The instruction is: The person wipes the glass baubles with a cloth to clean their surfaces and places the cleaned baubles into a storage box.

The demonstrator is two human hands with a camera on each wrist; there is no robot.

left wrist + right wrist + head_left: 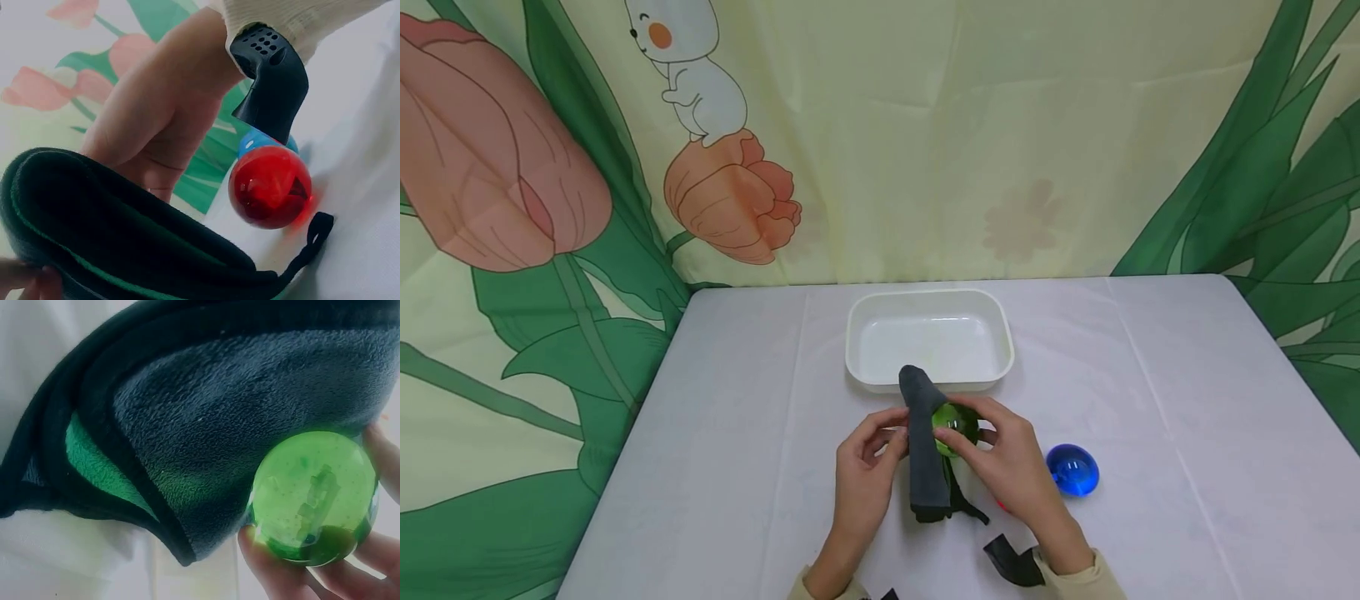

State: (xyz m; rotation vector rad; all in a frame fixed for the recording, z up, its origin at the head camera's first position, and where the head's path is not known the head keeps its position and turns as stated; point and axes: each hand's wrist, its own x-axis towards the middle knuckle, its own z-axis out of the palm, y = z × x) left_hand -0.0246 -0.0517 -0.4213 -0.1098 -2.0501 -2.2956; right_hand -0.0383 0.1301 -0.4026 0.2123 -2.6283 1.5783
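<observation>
A folded dark grey cloth (927, 467) with a black edge and a hanging loop stands upright above the table. My left hand (863, 479) pinches its left side between thumb and fingers. My right hand (1018, 458) grips a clear green ball (315, 500) with thumb and fingers, against the cloth's right side. In the right wrist view, a bright green lining (103, 469) shows between the folds. Below my right hand lies a clear red ball (270, 187), nearly hidden in the head view. Just right of that hand sits a clear blue ball (1072, 470).
A white rectangular dish (855, 350) stands behind the cloth, whose top reaches over its front rim. A black wrist camera mount (1015, 562) sticks out by my right sleeve. White cloth (1165, 375) covers the table, and a printed curtain (880, 167) hangs behind.
</observation>
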